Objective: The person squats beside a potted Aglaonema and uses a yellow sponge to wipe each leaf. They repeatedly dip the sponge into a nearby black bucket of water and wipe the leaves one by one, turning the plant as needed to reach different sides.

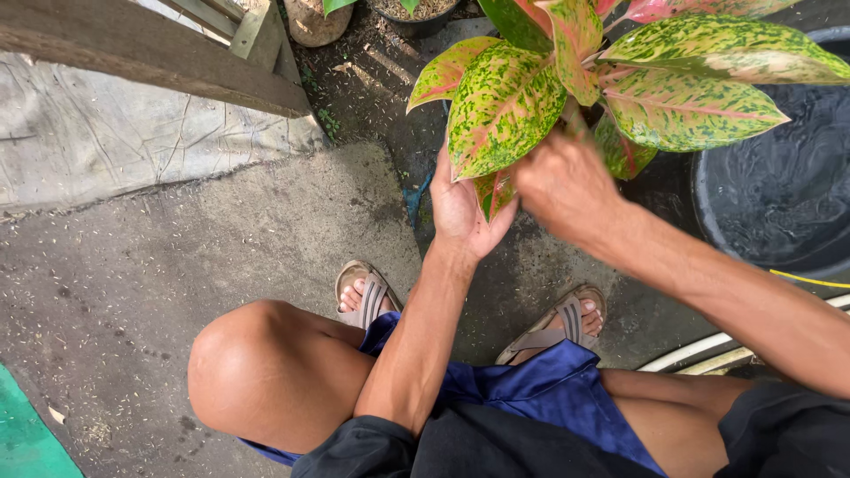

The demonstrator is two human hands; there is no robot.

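Observation:
A plant [567, 80] with broad green, yellow and pink speckled leaves hangs in front of me. My right hand [562, 181] is closed around its stem just below the leaves. My left hand [465, 212] is held palm up under the lowest leaves, its fingers partly hidden behind a big leaf; what it touches I cannot make out. I am squatting, with both knees and sandalled feet [367, 296] showing below.
A large dark tub [779, 186] full of water stands at the right. White hoses [708, 350] lie on the wet concrete by my right foot. A wooden frame [150, 49] crosses the upper left, pots [314, 22] stand at the top, a green mat [31, 438] lies bottom left.

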